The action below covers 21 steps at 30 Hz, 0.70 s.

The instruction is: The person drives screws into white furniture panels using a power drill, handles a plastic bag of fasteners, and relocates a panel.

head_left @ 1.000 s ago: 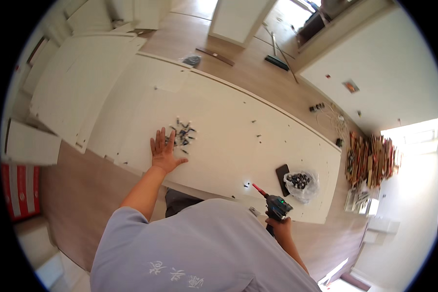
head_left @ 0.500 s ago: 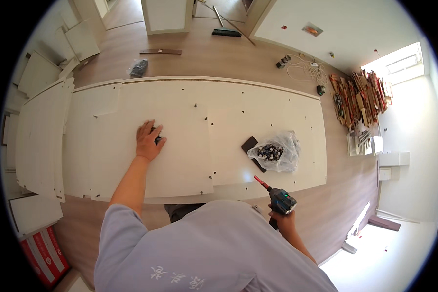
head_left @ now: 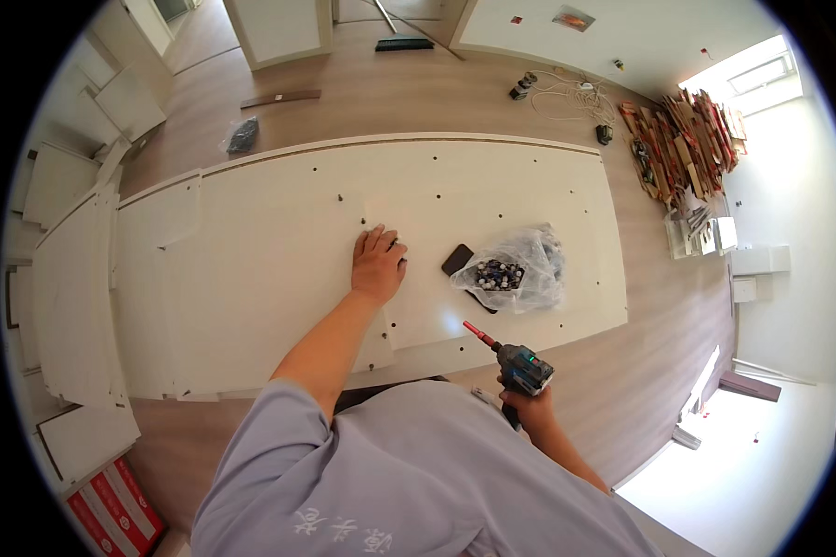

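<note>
My left hand [head_left: 378,266] is over the white panel [head_left: 251,288], its fingers bent and close together. A small dark thing shows between thumb and fingers, too covered to name. Just beyond the fingertips a small bolt [head_left: 363,221] stands in the panel, with another bolt [head_left: 340,197] farther off. My right hand [head_left: 529,406] is wrapped round the grip of a cordless driver [head_left: 526,370]. Its red bit holder [head_left: 481,335] points at the near part of the panel, with a spot of light ahead of it. The tip appears clear of any bolt.
An opened clear plastic bag [head_left: 539,269] of small fittings [head_left: 499,275] lies partly over a dark phone-like slab [head_left: 457,259]. More white panels [head_left: 74,297] are at the left. On the floor are a broom [head_left: 404,44], cables [head_left: 567,100] and a heap of cardboard strips [head_left: 683,153].
My left hand has moved right across the panel, to beside the standing bolts. The driver stays in my right hand, held much the same. The whole view has shifted slightly.
</note>
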{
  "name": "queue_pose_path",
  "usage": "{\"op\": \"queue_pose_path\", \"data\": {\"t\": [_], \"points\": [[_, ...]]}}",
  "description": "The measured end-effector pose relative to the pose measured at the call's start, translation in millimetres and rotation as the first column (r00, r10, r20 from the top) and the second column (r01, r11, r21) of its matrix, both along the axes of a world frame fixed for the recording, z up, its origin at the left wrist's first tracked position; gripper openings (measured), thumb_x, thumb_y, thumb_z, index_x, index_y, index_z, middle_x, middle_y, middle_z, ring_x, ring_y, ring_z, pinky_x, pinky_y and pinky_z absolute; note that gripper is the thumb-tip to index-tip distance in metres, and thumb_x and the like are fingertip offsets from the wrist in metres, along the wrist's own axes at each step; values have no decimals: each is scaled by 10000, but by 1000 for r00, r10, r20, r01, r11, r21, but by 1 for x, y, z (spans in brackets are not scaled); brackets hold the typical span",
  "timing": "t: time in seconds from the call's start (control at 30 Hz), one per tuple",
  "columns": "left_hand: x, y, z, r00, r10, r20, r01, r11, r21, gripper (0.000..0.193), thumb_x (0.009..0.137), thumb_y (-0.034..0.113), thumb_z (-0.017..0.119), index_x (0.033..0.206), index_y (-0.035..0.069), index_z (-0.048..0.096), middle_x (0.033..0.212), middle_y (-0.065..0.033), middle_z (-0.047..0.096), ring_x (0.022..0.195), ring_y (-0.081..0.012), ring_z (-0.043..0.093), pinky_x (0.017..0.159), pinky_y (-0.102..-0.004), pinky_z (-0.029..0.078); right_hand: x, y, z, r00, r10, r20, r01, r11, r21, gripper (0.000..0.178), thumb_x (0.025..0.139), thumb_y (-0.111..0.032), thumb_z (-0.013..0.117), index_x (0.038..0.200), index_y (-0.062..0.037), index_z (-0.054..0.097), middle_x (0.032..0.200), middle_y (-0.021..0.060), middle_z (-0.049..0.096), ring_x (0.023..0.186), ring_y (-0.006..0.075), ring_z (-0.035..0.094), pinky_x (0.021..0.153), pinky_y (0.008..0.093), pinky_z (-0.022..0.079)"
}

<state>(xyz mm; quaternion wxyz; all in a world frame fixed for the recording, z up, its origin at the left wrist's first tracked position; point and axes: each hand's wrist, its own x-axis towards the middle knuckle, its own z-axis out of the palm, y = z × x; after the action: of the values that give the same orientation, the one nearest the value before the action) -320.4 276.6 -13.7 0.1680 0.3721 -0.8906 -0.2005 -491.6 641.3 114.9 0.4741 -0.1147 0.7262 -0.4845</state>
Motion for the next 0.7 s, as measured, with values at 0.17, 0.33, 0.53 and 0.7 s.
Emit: {"op": "queue_pose_path", "data": {"t": [0.17,0.33,0.53,0.7], "points": [[-39,2,-13,997,69,28,-70,996,45,370,908,201,776,1265,156,691,1541,-107,524,1514,-307,403,1288,-498,247,1,12,11,999,-18,-39,17,1000,-10,519,738,89,773,1243,-10,704,1124,90,765,1024,195,721,868,355,589],[-26,7,-4,987,-22,-161,45,990,136,506,939,228,753,1417,153,608,1630,-130,429,1548,-344,341,1284,-506,266,-7,22,10,999,-37,-26,34,992,-118,576,729,111,778,1282,-14,679,1141,103,766,1076,223,727,904,379,593],[95,42,-9,989,110,-100,-98,988,119,610,940,217,738,1503,102,532,1656,-158,400,1557,-379,319,1274,-522,280,-24,8,-3,999,20,-33,-24,995,-102,578,740,110,781,1293,-22,676,1147,103,766,1085,225,723,924,395,587],[192,67,2,975,58,214,-72,996,59,624,967,319,671,1530,103,515,1675,-178,380,1572,-385,297,1296,-519,218,-19,-17,-19,994,110,20,-106,986,-127,467,785,43,802,1243,-17,729,1151,85,788,1065,182,722,952,376,564]]}}
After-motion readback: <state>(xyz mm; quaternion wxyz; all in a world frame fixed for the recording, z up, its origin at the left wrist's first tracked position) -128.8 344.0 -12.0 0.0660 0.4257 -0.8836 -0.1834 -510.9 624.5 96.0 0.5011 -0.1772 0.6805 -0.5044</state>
